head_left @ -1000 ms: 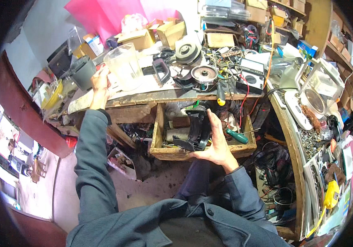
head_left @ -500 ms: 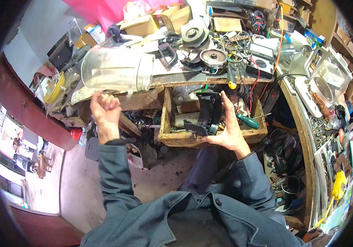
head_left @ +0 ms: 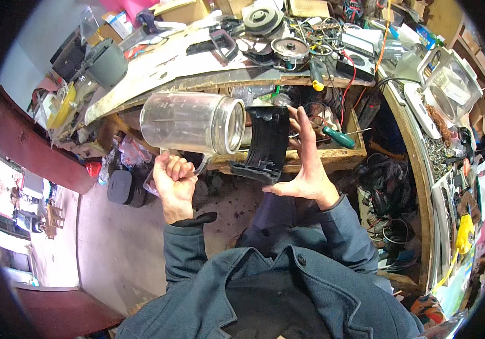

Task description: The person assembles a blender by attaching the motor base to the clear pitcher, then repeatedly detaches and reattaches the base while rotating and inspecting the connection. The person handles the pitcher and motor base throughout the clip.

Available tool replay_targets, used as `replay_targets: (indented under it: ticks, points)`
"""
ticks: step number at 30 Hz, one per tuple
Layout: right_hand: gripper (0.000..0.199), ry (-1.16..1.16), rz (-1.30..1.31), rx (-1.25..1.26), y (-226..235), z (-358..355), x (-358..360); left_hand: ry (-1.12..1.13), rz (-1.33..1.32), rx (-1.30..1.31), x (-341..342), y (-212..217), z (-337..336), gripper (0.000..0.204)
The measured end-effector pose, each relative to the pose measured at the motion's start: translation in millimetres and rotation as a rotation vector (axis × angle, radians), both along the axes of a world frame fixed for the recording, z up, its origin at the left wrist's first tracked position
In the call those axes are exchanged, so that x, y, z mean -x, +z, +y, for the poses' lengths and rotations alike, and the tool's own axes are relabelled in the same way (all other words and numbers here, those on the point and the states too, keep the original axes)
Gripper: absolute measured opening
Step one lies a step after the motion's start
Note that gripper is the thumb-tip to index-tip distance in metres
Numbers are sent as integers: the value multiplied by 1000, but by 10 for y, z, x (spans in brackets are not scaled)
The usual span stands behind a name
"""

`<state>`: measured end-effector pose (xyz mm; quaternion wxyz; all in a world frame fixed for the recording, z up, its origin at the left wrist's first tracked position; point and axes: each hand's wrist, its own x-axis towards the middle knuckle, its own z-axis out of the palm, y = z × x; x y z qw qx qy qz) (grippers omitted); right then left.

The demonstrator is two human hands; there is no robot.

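A clear plastic blender jar [head_left: 183,121] lies sideways in the air, gripped at its handle by my closed left hand [head_left: 174,186]. Its round threaded end points right, towards a black plastic blender base part [head_left: 269,141] with a curved, hollow shape. My right hand [head_left: 309,176] clasps that black part from the right, thumb below and fingers along its far side. The jar's rim is close to the black part; whether they touch I cannot tell.
Behind the hands, an open wooden drawer [head_left: 333,161] holds a green-handled screwdriver [head_left: 339,137] and loose parts. The cluttered workbench [head_left: 163,79] carries a motor part [head_left: 290,48], a multimeter [head_left: 357,61] and wires. Another crowded bench edge [head_left: 409,164] runs along the right.
My left hand has brought the jar right and nearer to me, off from over the bench, up to the black part. The right hand has shifted slightly left with the black part.
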<state>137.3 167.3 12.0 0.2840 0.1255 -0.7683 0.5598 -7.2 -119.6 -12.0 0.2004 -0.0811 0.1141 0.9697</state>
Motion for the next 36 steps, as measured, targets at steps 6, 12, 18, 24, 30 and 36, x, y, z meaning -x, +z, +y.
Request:
replay_targets:
  ticks: [6, 12, 18, 24, 30, 36]
  points:
    - [149, -4, 98, -251, -119, -8, 31, -72, 21, -98, -71, -259, -170, 42]
    - [138, -28, 79, -121, -119, 52, 55, 5, 33, -173, -93, -452, -287, 44]
    - [126, -366, -148, -224, -61, 210, 457, -40, 362, -132, -29, -780, -510, 32]
    - [95, -407, -426, -594, -115, 26, 729, 267, 529, 464, -206, -1388, -716, 72]
    - [63, 77, -60, -299, 256, -347, 484, 121, 334, 460, -471, -1159, -752, 67]
    - [45, 562, -220, 28, 198, -671, 325, 74, 291, 433, -529, -1016, -689, 62]
